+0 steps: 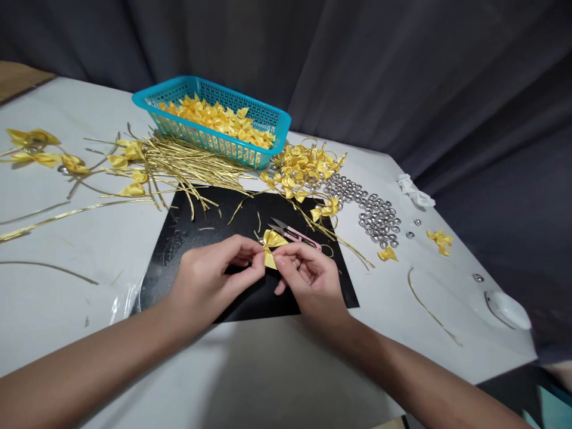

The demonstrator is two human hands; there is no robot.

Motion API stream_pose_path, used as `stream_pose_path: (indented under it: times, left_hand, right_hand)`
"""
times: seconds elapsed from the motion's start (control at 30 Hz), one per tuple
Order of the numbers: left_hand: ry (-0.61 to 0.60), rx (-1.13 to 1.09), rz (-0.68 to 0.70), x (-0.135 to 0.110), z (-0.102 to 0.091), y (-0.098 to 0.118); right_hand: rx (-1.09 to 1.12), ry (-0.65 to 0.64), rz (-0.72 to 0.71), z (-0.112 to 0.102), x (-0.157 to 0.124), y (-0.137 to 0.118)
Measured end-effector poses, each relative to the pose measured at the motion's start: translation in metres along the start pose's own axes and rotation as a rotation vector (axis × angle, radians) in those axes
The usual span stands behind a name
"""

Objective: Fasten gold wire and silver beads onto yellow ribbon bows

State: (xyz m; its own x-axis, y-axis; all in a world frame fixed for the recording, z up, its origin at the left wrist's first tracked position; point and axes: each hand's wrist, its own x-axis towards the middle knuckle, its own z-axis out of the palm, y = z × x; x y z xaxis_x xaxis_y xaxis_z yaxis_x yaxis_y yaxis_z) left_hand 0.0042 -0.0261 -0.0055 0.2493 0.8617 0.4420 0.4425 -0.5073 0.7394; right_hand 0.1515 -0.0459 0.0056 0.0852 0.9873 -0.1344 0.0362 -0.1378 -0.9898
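The left hand (218, 268) and right hand (313, 274) each pinch a small yellow satin ribbon bow (274, 239) between thumb and forefinger, just over the flat black rectangular mat (263, 304), apparently to steady it from both sides. Pink-handled metal snips (304, 239) lie just beyond, probably for easy reach.

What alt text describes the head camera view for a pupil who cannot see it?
A person's left hand and right hand hold a yellow ribbon bow over a black mat on a white table. Pink-handled scissors lie just beyond the hands; farther back are gold strands, a turquoise basket of yellow ribbons and small silver pieces.
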Motion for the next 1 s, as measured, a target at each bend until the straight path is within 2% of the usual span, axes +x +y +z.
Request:
stream_pose_path:
  times: [0.23,0.47,0.67,1.0]
  left_hand:
    - [0.0,0.006,0.046,-0.004,-0.001,-0.005]
    - [0.04,0.119,0.165,-0.003,-0.004,-0.002]
    - [0.037,0.174,0.252,-0.001,-0.009,0.005]
    - [0.045,0.189,0.334,0.007,-0.011,0.014]
  right_hand:
    - [0.216,-0.092,0.032,-0.001,0.003,0.005]
    - [0.504,-0.211,0.208,-0.001,-0.001,0.002]
    - [0.604,-0.317,0.323,-0.003,-0.004,0.0]
    - [0.659,-0.425,0.356,-0.005,-0.001,0.004]
